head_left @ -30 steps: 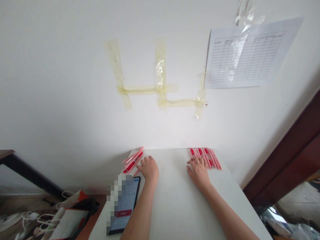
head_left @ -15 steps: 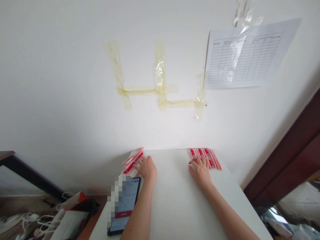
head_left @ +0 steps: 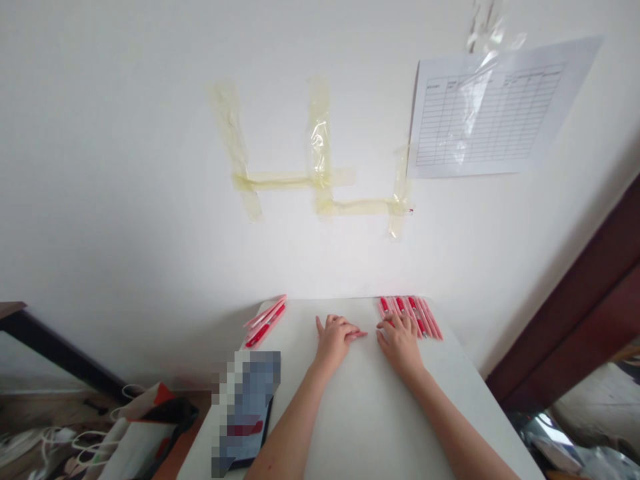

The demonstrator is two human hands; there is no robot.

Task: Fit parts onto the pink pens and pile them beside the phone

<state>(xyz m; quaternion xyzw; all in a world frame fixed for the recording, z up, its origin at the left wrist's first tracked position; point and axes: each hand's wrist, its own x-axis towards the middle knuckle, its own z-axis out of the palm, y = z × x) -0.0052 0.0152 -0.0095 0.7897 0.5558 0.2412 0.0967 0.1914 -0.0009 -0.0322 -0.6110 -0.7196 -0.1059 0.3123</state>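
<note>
My left hand [head_left: 334, 339] is over the middle of the white table, its fingers closed on a slim pink stick, perhaps a pen [head_left: 359, 334], whose end pokes out to the right. My right hand [head_left: 399, 341] rests at the near left side of a row of red pens and pink sticks [head_left: 424, 319], fingers bent and touching it; they hide part of the row, and whether they grip one cannot be seen. At the far left corner lies a looser pile of red and pink pens [head_left: 267, 323], with no hand on it.
A phone [head_left: 250, 413], partly pixelated, lies on the table's left edge. The wall rises behind the table [head_left: 360, 413], bearing yellowed tape [head_left: 320, 133] and a taped printed sheet [head_left: 490, 120]. Bags [head_left: 140, 427] stand on the floor at left; dark red furniture [head_left: 565, 320] is at right.
My left hand has moved right from the left pile to the table's middle, carrying a pink stick. My right hand has stayed at the row.
</note>
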